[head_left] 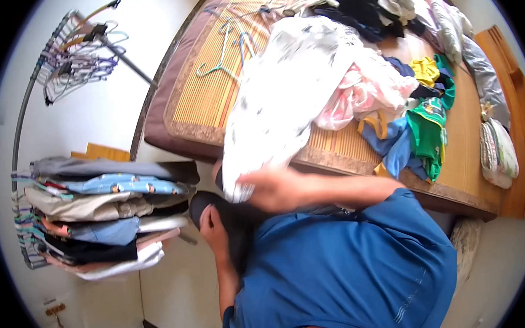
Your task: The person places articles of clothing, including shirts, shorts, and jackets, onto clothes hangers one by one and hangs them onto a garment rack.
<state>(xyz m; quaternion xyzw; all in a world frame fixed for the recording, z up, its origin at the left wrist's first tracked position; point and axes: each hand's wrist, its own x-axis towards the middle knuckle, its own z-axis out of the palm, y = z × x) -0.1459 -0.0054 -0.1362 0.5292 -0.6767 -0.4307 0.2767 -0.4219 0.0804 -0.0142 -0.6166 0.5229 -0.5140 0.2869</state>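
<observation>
My right hand (270, 187), blurred by motion, grips the lower end of a white garment (291, 76) with grey marks. The garment stretches from the hand up over the bed's edge onto the mat. Lower left, my left hand (212, 224) is beside my dark-clothed leg, its fingers loosely bent and apart, with nothing visible in it. Right of the white garment lies a pink and white cloth (367, 89). Green clothing (427, 134) and a blue garment (388, 141) lie further right on the bed.
A rack (21, 116) at the left carries empty hangers (80, 65) above and hung clothes (105, 215) below. On the bed mat (188, 104) are loose hangers (220, 67), dark clothes (365, 15) and a yellow cloth (424, 71). Folded fabric (497, 152) sits at the right.
</observation>
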